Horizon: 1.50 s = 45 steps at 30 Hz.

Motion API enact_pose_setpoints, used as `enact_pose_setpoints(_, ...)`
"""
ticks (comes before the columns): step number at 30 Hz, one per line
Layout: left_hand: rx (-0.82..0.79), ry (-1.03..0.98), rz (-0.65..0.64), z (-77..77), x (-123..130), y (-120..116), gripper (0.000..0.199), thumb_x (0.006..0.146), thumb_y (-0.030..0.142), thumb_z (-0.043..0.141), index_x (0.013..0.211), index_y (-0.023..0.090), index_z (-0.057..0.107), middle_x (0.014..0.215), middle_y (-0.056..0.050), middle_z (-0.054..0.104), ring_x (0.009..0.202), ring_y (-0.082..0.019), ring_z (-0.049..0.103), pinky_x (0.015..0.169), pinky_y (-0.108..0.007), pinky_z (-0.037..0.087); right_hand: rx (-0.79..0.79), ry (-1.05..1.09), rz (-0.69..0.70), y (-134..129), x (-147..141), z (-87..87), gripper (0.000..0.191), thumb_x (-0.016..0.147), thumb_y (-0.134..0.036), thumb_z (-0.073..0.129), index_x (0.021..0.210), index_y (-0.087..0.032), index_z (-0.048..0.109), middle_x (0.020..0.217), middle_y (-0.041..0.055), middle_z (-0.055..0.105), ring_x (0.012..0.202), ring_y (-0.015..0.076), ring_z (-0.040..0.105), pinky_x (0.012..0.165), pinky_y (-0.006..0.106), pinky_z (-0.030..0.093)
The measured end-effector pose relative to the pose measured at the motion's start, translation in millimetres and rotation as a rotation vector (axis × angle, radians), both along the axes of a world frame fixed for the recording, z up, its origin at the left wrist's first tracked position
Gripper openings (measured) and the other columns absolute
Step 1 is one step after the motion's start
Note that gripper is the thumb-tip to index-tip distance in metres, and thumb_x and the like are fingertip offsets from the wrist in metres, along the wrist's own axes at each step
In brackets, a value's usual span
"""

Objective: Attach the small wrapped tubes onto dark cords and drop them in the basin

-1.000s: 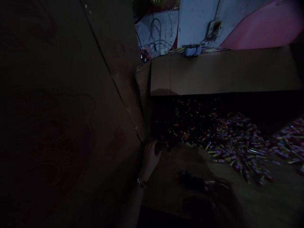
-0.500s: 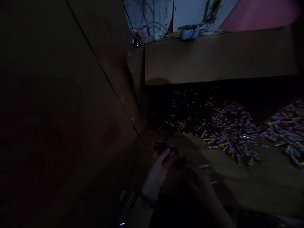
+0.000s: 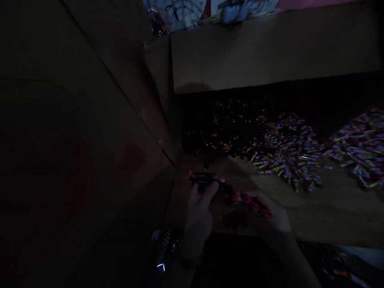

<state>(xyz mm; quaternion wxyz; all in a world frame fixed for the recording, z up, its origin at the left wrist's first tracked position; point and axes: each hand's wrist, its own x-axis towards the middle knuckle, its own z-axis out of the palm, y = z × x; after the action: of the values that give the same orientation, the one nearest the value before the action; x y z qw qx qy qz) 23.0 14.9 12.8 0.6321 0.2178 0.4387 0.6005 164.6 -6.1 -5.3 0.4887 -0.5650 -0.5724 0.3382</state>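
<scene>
My left hand is closed round a black toy gun with a small orange tip at its left end, thumb on top. From its right end a row of red pieces runs down to the right. My right hand is closed on the far end of these red pieces. Whether they are joined to the toy gun I cannot tell in the dim light. A dark, blurred shape lies on the wooden table below them.
A heap of small tubes with pink, white and yellow labels lies to the right, another heap beyond it. Dark small parts with orange and green bits lie at the back. Cardboard walls stand behind and at left.
The view has tilted down. My right hand has moved right, and the red pieces now show between the hands. My left hand still grips the black toy gun.
</scene>
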Motion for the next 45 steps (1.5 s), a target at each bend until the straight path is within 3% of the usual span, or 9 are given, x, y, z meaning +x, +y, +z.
enact_pose_setpoints(6, 0.011, 0.066, 0.014, 4.3, -2.1, -1.4, 0.022, 0.073, 0.023, 0.071, 0.092, 0.018, 0.063, 0.088, -0.004, 0.071, 0.083, -0.019, 0.067, 0.075, -0.030, 0.054, 0.148, -0.079, -0.001, -6.4, -2.0, 4.2, 0.009, 0.079, -0.034, 0.063, 0.082, -0.025, 0.066, 0.081, 0.0015, 0.069, 0.070, 0.0163, 0.063, 0.064, 0.025, 0.050)
enact_pose_setpoints(14, 0.066, 0.158, -0.043, 4.4, -2.3, -3.2, 0.023, 0.077, 0.027, 0.068, 0.096, 0.017, 0.062, 0.093, -0.005, 0.070, 0.090, -0.020, 0.066, 0.082, -0.032, 0.052, 0.359, -0.479, 0.035, -5.3, 2.1, 2.1, 0.015, 0.089, -0.026, 0.050, 0.089, -0.022, 0.065, 0.080, 0.0046, 0.067, 0.070, 0.0169, 0.062, 0.060, 0.026, 0.047)
enact_pose_setpoints(20, 0.081, 0.353, -0.042, 5.9, -7.5, -1.3, 0.019, 0.077, 0.028, 0.068, 0.091, 0.016, 0.063, 0.087, -0.004, 0.071, 0.084, -0.016, 0.067, 0.077, -0.026, 0.053, 0.337, -0.559, 0.056, -5.0, -5.1, -2.5, 0.021, 0.090, -0.023, 0.045, 0.083, -0.020, 0.064, 0.081, 0.0069, 0.067, 0.072, 0.0183, 0.063, 0.060, 0.027, 0.047)
enact_pose_setpoints(26, 0.028, 0.422, -0.018, 6.2, -5.0, -3.9, 0.020, 0.074, 0.029, 0.069, 0.089, 0.016, 0.063, 0.085, -0.004, 0.072, 0.080, -0.018, 0.068, 0.073, -0.027, 0.053, 0.289, -0.616, -0.064, -6.4, -15.5, -12.9, 0.021, 0.090, -0.021, 0.041, 0.086, -0.020, 0.061, 0.085, 0.0084, 0.068, 0.078, 0.0199, 0.064, 0.063, 0.027, 0.048)
enact_pose_setpoints(30, 0.019, 0.516, -0.017, -13.3, -5.2, -11.7, 0.026, 0.075, 0.035, 0.067, 0.092, 0.016, 0.064, 0.091, -0.007, 0.071, 0.086, -0.021, 0.067, 0.079, -0.031, 0.053, 0.128, -0.542, -0.038, -3.8, -12.5, -25.2, 0.018, 0.089, -0.026, 0.044, 0.083, -0.022, 0.060, 0.077, 0.0045, 0.069, 0.067, 0.0178, 0.065, 0.054, 0.025, 0.046)
enact_pose_setpoints(34, 0.037, 0.698, -0.170, -45.3, -25.2, 7.0, 0.034, 0.079, 0.044, 0.060, 0.097, 0.015, 0.063, 0.100, -0.010, 0.070, 0.095, -0.023, 0.065, 0.084, -0.033, 0.052, -0.112, -0.551, 0.058, 1.1, 11.2, -52.0, 0.017, 0.087, -0.031, 0.046, 0.083, -0.023, 0.060, 0.069, 0.0030, 0.068, 0.060, 0.0180, 0.065, 0.049, 0.024, 0.046)
enact_pose_setpoints(38, 0.221, 1.087, -0.022, -77.3, -51.7, 55.7, 0.045, 0.091, 0.046, 0.038, 0.119, 0.015, 0.053, 0.123, -0.013, 0.060, 0.115, -0.022, 0.055, 0.099, -0.038, 0.043, 0.004, -0.624, 0.107, 0.0, 49.5, -77.9, 0.020, 0.085, -0.029, 0.045, 0.095, -0.024, 0.063, 0.090, 0.0071, 0.069, 0.078, 0.0200, 0.067, 0.064, 0.029, 0.052)
enact_pose_setpoints(41, 0.381, 1.430, -0.187, -99.9, -49.8, 79.2, 0.048, 0.088, 0.044, 0.045, 0.122, 0.011, 0.052, 0.134, -0.016, 0.050, 0.129, -0.026, 0.041, 0.108, -0.044, 0.032, 0.087, -0.659, 0.048, -3.5, 72.9, -84.1, 0.026, 0.087, -0.032, 0.045, 0.102, -0.023, 0.064, 0.107, 0.0106, 0.066, 0.091, 0.0224, 0.066, 0.074, 0.033, 0.054)
enact_pose_setpoints(45, 0.447, 1.680, -0.264, -118.3, -25.7, 74.6, 0.050, 0.089, 0.038, 0.046, 0.123, 0.002, 0.050, 0.137, -0.022, 0.044, 0.133, -0.031, 0.032, 0.111, -0.050, 0.024, 0.100, -0.666, -0.006, -8.1, 83.3, -77.8, 0.028, 0.086, -0.036, 0.051, 0.106, -0.021, 0.063, 0.113, 0.0125, 0.063, 0.094, 0.0239, 0.065, 0.074, 0.034, 0.055)
